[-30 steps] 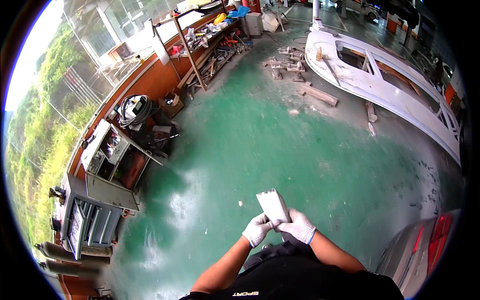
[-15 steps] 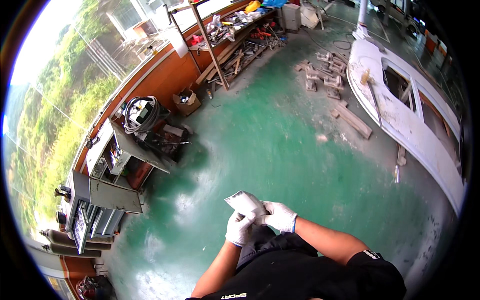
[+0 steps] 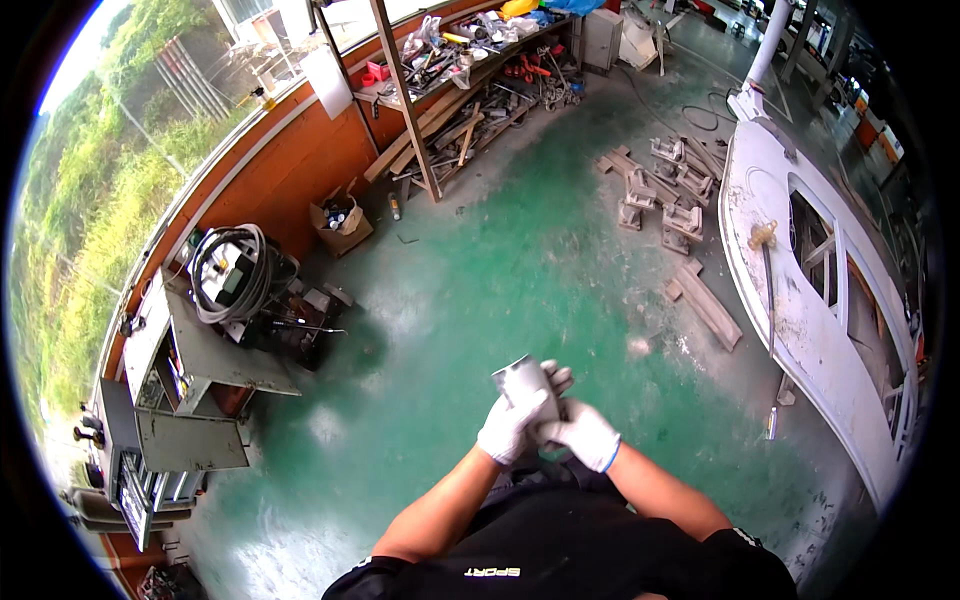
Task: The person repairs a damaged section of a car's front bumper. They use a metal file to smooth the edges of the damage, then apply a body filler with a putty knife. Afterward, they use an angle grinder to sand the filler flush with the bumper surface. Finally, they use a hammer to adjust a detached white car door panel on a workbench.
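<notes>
From my end: green floor (image 3: 480,290) is dusty, w/ a loose beam (image 3: 708,310) near the white panel (image 3: 757,200) at R; prob. trip risk if the wearer walks there looking down. L hand (image 3: 512,428) is closed round a grey-white piece (image 3: 522,385), up in front of the waist; R hand (image 3: 582,432) is against its lower end, blurred, so can't tell if it's gripping. If L loosens w/ R unset, I reckon the piece could slip, esp. b/c gloves cut feel. Writing: black shirt (image 3: 620,545) has pale chest lettering; small tube (image 3: 395,207) by the carton (image 3: 341,226), label n/r.
</notes>
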The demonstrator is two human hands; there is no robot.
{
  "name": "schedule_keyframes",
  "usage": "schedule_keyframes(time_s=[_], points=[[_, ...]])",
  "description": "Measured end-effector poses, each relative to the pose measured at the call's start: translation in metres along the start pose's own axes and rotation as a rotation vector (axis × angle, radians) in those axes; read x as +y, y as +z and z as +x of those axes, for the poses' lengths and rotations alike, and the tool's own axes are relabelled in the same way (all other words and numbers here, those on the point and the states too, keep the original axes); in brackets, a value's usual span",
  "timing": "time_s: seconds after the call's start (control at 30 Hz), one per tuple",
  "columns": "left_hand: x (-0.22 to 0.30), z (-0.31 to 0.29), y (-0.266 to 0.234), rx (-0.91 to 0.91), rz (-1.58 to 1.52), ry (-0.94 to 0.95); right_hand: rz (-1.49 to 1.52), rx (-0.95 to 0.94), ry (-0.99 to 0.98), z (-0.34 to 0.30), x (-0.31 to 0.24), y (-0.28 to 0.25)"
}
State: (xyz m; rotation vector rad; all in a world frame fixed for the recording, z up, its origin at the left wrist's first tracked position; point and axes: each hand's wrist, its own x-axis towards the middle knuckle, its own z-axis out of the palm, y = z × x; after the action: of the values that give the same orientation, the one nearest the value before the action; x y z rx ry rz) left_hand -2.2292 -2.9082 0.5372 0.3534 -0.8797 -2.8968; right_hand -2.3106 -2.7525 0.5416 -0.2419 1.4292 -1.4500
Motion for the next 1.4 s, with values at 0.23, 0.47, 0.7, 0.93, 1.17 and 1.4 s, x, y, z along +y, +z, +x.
schedule_keyframes(time_s=[0.23, 0.47, 0.7, 0.93, 1.17, 1.4], points=[[0.093, 0.170, 0.025, -0.146, 0.374, 0.059, 0.391, 0.002, -0.087, 0.129, -0.097, -0.059], [0.141, 0.317, 0.003, -0.036, 0.449, 0.165, 0.309, -0.179, 0.003, 0.281, -0.182, -0.128], [0.203, 0.437, 0.019, 0.177, 0.459, 0.275, 0.174, -0.340, -0.115, 0.396, -0.295, -0.167], [0.257, 0.570, 0.024, 0.227, 0.428, 0.233, 0.029, -0.065, -0.162, 0.497, -0.364, -0.211], [0.305, 0.704, -0.003, 0.129, 0.573, 0.237, 0.320, 0.116, -0.031, 0.594, -0.425, -0.250], [0.355, 0.783, -0.019, 0.052, 0.877, 0.301, -0.325, 0.016, -0.001, 0.659, -0.501, -0.290]])
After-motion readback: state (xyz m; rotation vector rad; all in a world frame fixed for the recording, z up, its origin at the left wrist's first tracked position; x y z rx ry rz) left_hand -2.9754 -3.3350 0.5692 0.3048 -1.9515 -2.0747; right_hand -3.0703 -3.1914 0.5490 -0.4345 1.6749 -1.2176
